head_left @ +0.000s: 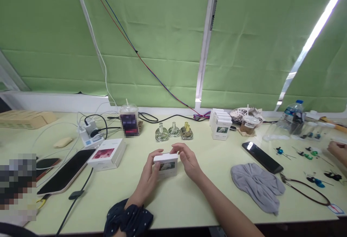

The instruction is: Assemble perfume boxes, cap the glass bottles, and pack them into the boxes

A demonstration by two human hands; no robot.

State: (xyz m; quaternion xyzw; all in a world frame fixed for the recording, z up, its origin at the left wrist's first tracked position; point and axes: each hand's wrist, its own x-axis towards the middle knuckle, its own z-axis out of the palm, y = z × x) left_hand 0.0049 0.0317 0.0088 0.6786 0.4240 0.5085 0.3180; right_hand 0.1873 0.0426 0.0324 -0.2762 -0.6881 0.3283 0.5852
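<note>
White box (168, 172), one: between the hands, long side crosswise; left end grasped by left hand (148, 177), the nearer. Right hand (190, 163): loosely curled at right end, contact unclear. Bottles (162, 135) beyond.

**Small white box upright between two hands at table centre**

Clock positions are taken from the small white box (167, 170). Left hand (148, 179) grips its left side, thumb on the printed front; dark dotted band (128, 218) at the wrist. Right hand (190, 163) sits at the upper right corner, fingers loosely curved; contact cannot be confirmed. At 12 o'clock, three glass bottles (174, 131), two silver-necked, one gold-necked. At 2, a row of white boxes (221, 130). At 9, a larger pink-printed box (107, 155). At 3, a black phone (262, 157); farther out, another person's hand (338, 151). Between 3 and 4, crumpled grey cloth (256, 186).
</note>
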